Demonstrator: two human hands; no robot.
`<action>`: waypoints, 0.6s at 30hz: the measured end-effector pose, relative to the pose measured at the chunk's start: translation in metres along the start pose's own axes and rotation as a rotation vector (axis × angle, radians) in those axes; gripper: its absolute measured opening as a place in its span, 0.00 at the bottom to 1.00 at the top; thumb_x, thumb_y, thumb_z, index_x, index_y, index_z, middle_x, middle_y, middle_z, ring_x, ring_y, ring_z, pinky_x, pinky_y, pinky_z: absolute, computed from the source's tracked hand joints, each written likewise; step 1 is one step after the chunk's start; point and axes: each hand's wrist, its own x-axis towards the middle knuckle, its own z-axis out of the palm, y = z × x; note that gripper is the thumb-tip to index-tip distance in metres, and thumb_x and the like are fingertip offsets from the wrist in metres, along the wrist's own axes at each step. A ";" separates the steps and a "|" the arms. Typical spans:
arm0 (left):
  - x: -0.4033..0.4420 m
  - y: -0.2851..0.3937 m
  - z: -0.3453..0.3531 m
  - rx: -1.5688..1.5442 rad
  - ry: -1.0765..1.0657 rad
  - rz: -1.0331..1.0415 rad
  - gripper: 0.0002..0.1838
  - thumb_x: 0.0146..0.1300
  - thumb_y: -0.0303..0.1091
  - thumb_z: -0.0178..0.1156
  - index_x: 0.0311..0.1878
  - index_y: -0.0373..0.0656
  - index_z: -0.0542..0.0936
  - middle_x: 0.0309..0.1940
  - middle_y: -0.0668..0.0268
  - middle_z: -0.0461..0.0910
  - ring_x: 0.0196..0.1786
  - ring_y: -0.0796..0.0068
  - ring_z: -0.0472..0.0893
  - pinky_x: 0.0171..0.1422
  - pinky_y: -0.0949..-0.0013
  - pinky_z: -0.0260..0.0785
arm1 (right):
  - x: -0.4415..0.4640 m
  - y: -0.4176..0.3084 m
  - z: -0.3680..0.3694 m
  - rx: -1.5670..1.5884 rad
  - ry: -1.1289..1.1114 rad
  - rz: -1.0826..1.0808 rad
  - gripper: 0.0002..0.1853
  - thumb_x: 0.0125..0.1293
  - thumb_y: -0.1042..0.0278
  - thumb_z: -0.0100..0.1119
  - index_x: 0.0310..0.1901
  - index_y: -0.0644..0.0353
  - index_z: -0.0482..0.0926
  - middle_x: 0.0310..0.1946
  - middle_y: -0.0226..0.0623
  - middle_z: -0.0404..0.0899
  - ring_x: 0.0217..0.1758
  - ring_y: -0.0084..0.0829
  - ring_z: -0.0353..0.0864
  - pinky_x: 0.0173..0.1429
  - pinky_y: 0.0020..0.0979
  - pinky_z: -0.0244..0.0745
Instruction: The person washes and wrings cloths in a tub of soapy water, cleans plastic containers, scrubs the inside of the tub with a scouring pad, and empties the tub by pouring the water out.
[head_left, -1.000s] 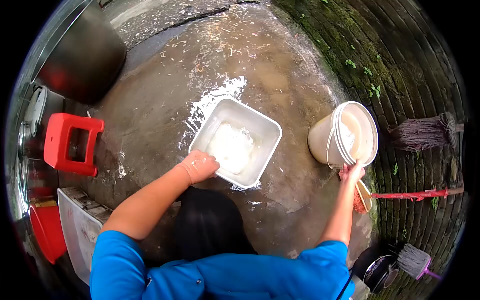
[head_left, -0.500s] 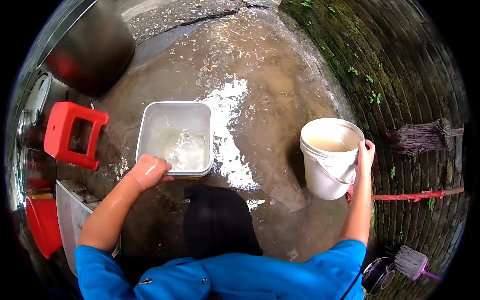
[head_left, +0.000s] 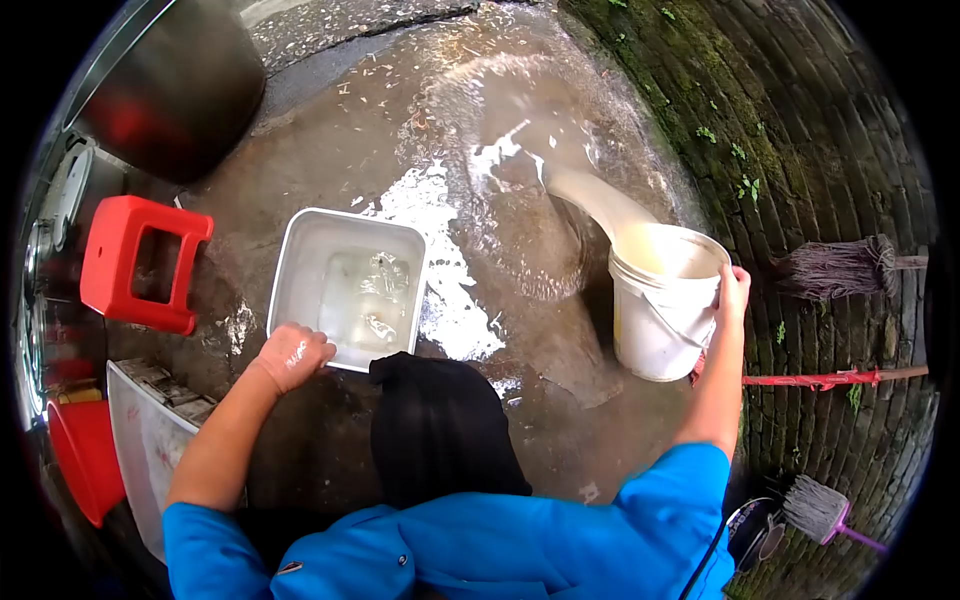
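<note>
My right hand (head_left: 735,292) grips the rim of a white plastic bucket (head_left: 660,328) on its right side. The bucket tips away from me, and cloudy water (head_left: 600,203) pours over its far edge onto the wet floor. On the left, my left hand (head_left: 297,356) is closed on the near left edge of a square, translucent white plastic tub (head_left: 300,262). Some cloudy water and pale, unclear contents lie in the bottom of the tub. The bucket's wire handle hangs down its side.
A red plastic stool (head_left: 112,262) and a large dark metal pot (head_left: 190,95) stand on the left, above a red basin (head_left: 85,455). Along the mossy brick wall (head_left: 830,160) on the right are a mop head (head_left: 830,270), a red-wrapped pole (head_left: 820,381) and a grey brush (head_left: 815,508).
The bucket has tilted forward, and water now streams out across the floor. The tub's near edge has shifted slightly toward me, with my left hand still at its edge.
</note>
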 end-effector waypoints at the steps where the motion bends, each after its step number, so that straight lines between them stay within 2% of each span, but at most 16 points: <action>1: -0.002 0.002 -0.001 0.008 0.002 -0.001 0.12 0.48 0.43 0.64 0.26 0.48 0.75 0.25 0.65 0.78 0.32 0.60 0.80 0.37 0.60 0.71 | -0.012 0.015 -0.025 0.081 0.003 -0.012 0.23 0.56 0.57 0.59 0.50 0.56 0.67 0.25 0.30 0.74 0.17 0.25 0.68 0.17 0.29 0.63; 3: 0.003 -0.004 -0.016 0.023 0.013 0.004 0.11 0.50 0.42 0.63 0.26 0.46 0.76 0.26 0.63 0.79 0.32 0.59 0.80 0.37 0.59 0.71 | -0.029 0.060 -0.064 0.297 0.045 -0.023 0.20 0.58 0.60 0.57 0.51 0.55 0.66 0.32 0.33 0.75 0.26 0.27 0.74 0.25 0.30 0.70; 5: 0.016 -0.016 -0.046 -0.112 0.103 -0.045 0.15 0.44 0.44 0.67 0.27 0.46 0.74 0.25 0.62 0.78 0.32 0.57 0.79 0.38 0.57 0.70 | -0.065 0.067 -0.083 0.467 0.095 0.068 0.20 0.59 0.62 0.55 0.51 0.55 0.66 0.41 0.37 0.74 0.40 0.31 0.76 0.38 0.33 0.75; 7: 0.039 -0.017 -0.092 -0.099 0.133 -0.240 0.16 0.44 0.43 0.68 0.29 0.43 0.75 0.27 0.58 0.78 0.35 0.55 0.79 0.40 0.56 0.70 | -0.068 0.083 -0.091 0.482 0.119 0.117 0.20 0.60 0.60 0.52 0.54 0.55 0.66 0.49 0.39 0.72 0.51 0.36 0.73 0.51 0.38 0.73; 9: 0.060 -0.028 -0.104 -0.093 0.162 -0.214 0.16 0.44 0.42 0.68 0.30 0.42 0.75 0.28 0.57 0.79 0.36 0.54 0.79 0.41 0.56 0.70 | -0.068 0.070 -0.085 0.534 0.126 0.134 0.20 0.60 0.61 0.52 0.54 0.55 0.66 0.48 0.39 0.72 0.51 0.36 0.73 0.51 0.39 0.73; 12: 0.070 -0.035 -0.111 -0.111 0.190 -0.215 0.16 0.45 0.41 0.68 0.31 0.41 0.74 0.30 0.56 0.79 0.38 0.53 0.78 0.42 0.57 0.70 | -0.018 0.070 -0.070 0.396 0.114 0.101 0.19 0.59 0.62 0.55 0.50 0.61 0.68 0.42 0.39 0.73 0.44 0.33 0.73 0.47 0.34 0.72; 13: 0.071 -0.035 -0.112 -0.134 0.194 -0.235 0.17 0.45 0.41 0.68 0.31 0.40 0.74 0.30 0.55 0.79 0.39 0.52 0.78 0.43 0.57 0.70 | -0.006 0.057 -0.052 0.353 0.066 0.018 0.19 0.59 0.60 0.55 0.47 0.63 0.69 0.35 0.37 0.74 0.35 0.29 0.74 0.37 0.31 0.73; 14: 0.071 -0.034 -0.111 -0.130 0.193 -0.240 0.17 0.45 0.41 0.68 0.31 0.40 0.74 0.30 0.55 0.79 0.39 0.52 0.78 0.43 0.57 0.70 | 0.002 0.034 -0.032 0.256 0.015 0.003 0.20 0.58 0.58 0.56 0.45 0.64 0.69 0.29 0.35 0.74 0.25 0.26 0.71 0.25 0.29 0.70; 15: 0.071 -0.033 -0.110 -0.136 0.199 -0.238 0.17 0.46 0.41 0.68 0.31 0.40 0.74 0.30 0.55 0.79 0.38 0.52 0.78 0.42 0.56 0.70 | 0.019 0.017 -0.009 0.082 -0.066 0.018 0.21 0.56 0.57 0.57 0.44 0.64 0.69 0.25 0.33 0.72 0.19 0.25 0.68 0.18 0.28 0.64; 16: 0.071 -0.029 -0.109 -0.142 0.206 -0.237 0.17 0.46 0.41 0.68 0.31 0.40 0.74 0.30 0.55 0.79 0.38 0.52 0.78 0.42 0.56 0.70 | 0.013 -0.014 0.022 -0.016 -0.070 0.031 0.24 0.54 0.54 0.59 0.46 0.63 0.68 0.26 0.34 0.73 0.20 0.25 0.70 0.17 0.29 0.64; 17: 0.072 -0.024 -0.108 -0.142 0.210 -0.243 0.17 0.46 0.41 0.68 0.31 0.40 0.74 0.30 0.55 0.79 0.38 0.52 0.78 0.42 0.56 0.70 | 0.000 -0.046 0.054 -0.187 -0.027 0.025 0.24 0.53 0.53 0.58 0.46 0.63 0.69 0.29 0.38 0.76 0.21 0.30 0.74 0.19 0.33 0.69; 18: 0.072 -0.017 -0.107 -0.145 0.206 -0.268 0.16 0.46 0.41 0.67 0.32 0.41 0.74 0.30 0.56 0.79 0.38 0.52 0.78 0.42 0.55 0.70 | 0.013 -0.053 0.080 -0.404 -0.049 0.012 0.29 0.51 0.49 0.57 0.50 0.60 0.68 0.36 0.42 0.78 0.33 0.35 0.77 0.34 0.36 0.71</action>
